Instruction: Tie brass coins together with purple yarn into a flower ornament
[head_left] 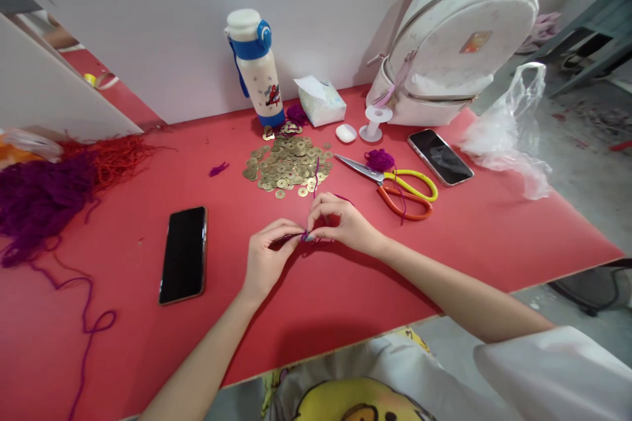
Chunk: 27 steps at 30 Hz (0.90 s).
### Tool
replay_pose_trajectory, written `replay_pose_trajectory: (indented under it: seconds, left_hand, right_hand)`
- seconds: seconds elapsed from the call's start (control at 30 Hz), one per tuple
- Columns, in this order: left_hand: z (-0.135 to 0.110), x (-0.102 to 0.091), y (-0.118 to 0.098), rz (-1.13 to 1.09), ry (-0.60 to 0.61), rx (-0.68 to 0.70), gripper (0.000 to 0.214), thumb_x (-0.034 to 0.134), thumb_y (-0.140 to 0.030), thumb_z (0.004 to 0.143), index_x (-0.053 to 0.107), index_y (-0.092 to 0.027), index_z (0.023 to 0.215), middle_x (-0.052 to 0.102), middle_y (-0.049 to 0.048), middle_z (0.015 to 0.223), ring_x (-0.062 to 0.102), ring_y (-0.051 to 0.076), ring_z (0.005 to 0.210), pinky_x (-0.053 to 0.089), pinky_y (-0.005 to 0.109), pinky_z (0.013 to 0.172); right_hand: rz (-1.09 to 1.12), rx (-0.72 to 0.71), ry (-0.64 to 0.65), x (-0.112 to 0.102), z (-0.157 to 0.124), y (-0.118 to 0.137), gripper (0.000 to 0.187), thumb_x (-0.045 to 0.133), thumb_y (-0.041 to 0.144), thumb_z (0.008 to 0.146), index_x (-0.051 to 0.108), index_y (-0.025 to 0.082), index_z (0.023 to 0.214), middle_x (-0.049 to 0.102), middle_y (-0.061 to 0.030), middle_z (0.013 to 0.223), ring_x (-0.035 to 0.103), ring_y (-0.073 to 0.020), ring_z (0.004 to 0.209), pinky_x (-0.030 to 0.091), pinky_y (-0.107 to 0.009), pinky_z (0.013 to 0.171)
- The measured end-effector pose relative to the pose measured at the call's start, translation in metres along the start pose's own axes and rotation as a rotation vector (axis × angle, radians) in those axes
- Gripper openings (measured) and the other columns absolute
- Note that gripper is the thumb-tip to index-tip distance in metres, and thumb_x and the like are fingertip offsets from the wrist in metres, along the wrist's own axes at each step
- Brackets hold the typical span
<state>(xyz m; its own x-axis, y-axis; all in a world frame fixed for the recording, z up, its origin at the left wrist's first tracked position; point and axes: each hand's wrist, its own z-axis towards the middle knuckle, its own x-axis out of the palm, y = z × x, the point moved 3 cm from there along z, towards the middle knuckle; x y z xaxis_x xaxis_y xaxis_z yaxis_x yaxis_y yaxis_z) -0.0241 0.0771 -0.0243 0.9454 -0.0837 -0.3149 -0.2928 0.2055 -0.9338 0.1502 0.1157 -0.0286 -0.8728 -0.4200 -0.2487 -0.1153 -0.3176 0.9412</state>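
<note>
Over the front middle of the red table, my left hand (266,256) and my right hand (345,223) meet fingertip to fingertip. Both are closed in a pinch on purple yarn (304,235); a strand of it runs back into my left palm. One loose end rises from my right hand towards the heap of brass-coloured coins with holes (291,164). Whether a coin sits between my fingertips is too small to make out. Right of the coins lie scissors (382,177) with one yellow and one orange handle, beside a small ball of purple yarn (380,160).
A dark phone (184,255) lies left of my hands, another phone (440,156) at right. Purple yarn (44,191) and red strands (118,161) pile up far left. Along the back stand a bottle (257,72), tissue pack (323,104), white spool (374,123), backpack (449,46) and plastic bag (513,131).
</note>
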Motion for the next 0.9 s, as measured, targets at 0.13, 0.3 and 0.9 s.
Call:
replay_pose_trajectory:
  seconds: [0.13, 0.3, 0.9]
  left_hand:
    - [0.0, 0.001, -0.001, -0.049, 0.004, -0.002, 0.012, 0.067, -0.016, 0.084, 0.077, -0.021, 0.08, 0.073, 0.0016, 0.079, 0.067, 0.013, 0.073, 0.054, 0.021, 0.07]
    - [0.0, 0.0, -0.001, -0.035, -0.031, -0.035, 0.01, 0.068, -0.019, 0.084, 0.077, -0.02, 0.081, 0.072, 0.0028, 0.08, 0.068, 0.014, 0.075, 0.055, 0.023, 0.07]
    - [0.001, -0.001, 0.001, -0.006, -0.063, -0.072, 0.009, 0.068, -0.022, 0.084, 0.076, -0.018, 0.081, 0.073, 0.0045, 0.083, 0.068, 0.016, 0.078, 0.056, 0.025, 0.073]
  right_hand:
    - [0.134, 0.07, 0.023, -0.001, 0.002, -0.001, 0.027, 0.078, 0.044, 0.079, 0.071, 0.019, 0.074, 0.057, -0.0019, 0.082, 0.054, -0.0147, 0.075, 0.046, -0.028, 0.069]
    - [0.178, 0.113, -0.01, -0.001, 0.001, -0.003, 0.027, 0.072, 0.043, 0.084, 0.069, 0.018, 0.078, 0.055, -0.002, 0.086, 0.055, -0.0128, 0.073, 0.048, -0.027, 0.067]
    - [0.322, 0.248, 0.163, 0.005, -0.003, -0.003, 0.028, 0.067, 0.044, 0.087, 0.062, 0.017, 0.087, 0.053, -0.0025, 0.09, 0.052, -0.0099, 0.064, 0.044, -0.023, 0.053]
